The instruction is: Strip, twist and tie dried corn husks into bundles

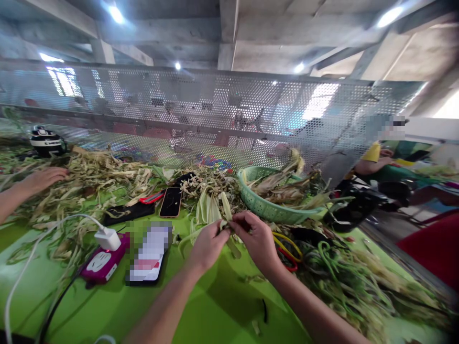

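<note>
My left hand (210, 246) and my right hand (254, 236) meet above the green table, fingertips pinched together. Between them is a pale strip of corn husk (225, 205); one end stands up and a greenish end hangs below the fingers. The exact grip is partly hidden by the fingers. Just behind my hands lie wider whitish husks (208, 209) and a heap of dry husk scraps (215, 184). To the right of my right hand rest yellow and red rings (290, 251), close to my wrist.
A green basket (263, 208) holding dry husks stands at the back right. Phones (171, 201), a purple power strip (103, 267) and red-handled scissors (152, 197) lie left. Another person's hand (45, 179) reaches over husks at far left. Green cords (333, 267) lie right.
</note>
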The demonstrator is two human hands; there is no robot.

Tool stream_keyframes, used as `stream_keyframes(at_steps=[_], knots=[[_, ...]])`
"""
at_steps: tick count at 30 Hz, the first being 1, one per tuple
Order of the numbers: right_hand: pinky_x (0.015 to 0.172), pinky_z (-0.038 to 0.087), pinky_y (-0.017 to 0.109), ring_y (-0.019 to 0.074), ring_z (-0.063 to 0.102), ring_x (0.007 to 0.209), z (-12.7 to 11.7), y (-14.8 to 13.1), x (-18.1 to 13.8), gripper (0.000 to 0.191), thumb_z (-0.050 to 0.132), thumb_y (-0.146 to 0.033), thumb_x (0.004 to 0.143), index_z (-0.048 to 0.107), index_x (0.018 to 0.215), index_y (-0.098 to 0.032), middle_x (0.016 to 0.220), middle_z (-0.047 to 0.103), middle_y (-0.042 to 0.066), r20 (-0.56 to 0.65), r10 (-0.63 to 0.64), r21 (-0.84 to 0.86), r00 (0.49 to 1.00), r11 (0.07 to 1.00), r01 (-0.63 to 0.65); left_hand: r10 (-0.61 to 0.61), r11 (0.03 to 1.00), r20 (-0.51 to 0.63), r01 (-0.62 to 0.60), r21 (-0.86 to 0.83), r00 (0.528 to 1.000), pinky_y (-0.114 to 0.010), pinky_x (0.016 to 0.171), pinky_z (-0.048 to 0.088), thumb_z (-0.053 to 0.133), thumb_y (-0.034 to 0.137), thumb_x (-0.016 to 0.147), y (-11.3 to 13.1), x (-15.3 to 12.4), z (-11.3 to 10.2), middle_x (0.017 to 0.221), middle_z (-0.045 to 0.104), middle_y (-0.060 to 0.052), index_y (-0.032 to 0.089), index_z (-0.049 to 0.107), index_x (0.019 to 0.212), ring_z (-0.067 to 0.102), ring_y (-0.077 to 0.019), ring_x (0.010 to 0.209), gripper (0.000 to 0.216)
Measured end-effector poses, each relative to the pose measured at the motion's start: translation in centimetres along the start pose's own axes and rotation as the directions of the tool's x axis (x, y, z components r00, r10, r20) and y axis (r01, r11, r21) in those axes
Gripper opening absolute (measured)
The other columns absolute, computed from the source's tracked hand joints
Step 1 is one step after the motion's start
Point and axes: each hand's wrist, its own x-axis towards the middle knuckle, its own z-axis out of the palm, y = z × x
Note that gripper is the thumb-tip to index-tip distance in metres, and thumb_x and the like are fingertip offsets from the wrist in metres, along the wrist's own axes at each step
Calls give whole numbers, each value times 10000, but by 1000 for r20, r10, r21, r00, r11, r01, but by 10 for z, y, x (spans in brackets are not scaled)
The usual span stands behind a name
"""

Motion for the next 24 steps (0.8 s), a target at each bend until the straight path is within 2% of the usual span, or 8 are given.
stream_keyframes(at_steps=[3,5,9,13,18,21,24], knots=[[637,449,260,170,565,692,3,2,1,106,634,-291,807,614,816,-187,747,620,23,-5,102,140,995,985,-100,-14,999,-4,13,-37,1000,-238,613,353,499,452,846,1,-2,1,732,547,5,177,575,855,470,-138,680,285],[611,440,254,163,545,664,5,3,1,118,640,-299,798,610,789,-186,714,601,15,-8,126,179,992,976,-123,-28,999,-9,27,-30,1000,-247,633,374,521,507,823,1,-2,1,752,572,-7,165,597,912,492,-150,695,361],[653,440,268,172,546,708,4,2,-1,95,609,-283,823,634,797,-195,742,595,22,-44,68,112,997,992,-62,-29,998,-20,28,-53,999,-264,665,395,536,542,806,1,-1,1,788,608,-27,156,620,965,518,-169,720,426],[721,460,294,193,579,794,2,-4,-4,142,556,-259,869,687,900,-214,838,618,53,-19,0,19,1000,1000,1,2,985,-56,-11,-170,998,-251,667,387,536,511,818,-3,2,2,798,617,-33,154,636,953,520,-166,745,395],[781,468,311,207,598,850,3,-10,-7,184,546,-259,879,702,975,-240,912,638,66,16,-32,-12,999,999,32,-134,971,-127,105,-213,983,-220,519,294,558,509,791,-10,7,1,593,500,33,157,621,824,405,-105,542,359],[708,463,291,194,588,766,7,-8,-8,135,603,-283,838,668,937,-217,853,646,50,-30,49,37,998,998,-48,-183,960,-176,137,-243,967,-215,493,284,572,493,778,-10,7,1,554,471,44,160,614,797,388,-95,501,337],[654,451,275,178,565,715,13,-4,-9,144,655,-319,793,632,861,-195,787,637,35,-25,184,186,983,967,-176,-212,949,-230,144,-279,950,-210,490,313,593,512,752,-10,6,0,579,518,29,162,621,805,436,-100,506,355]])
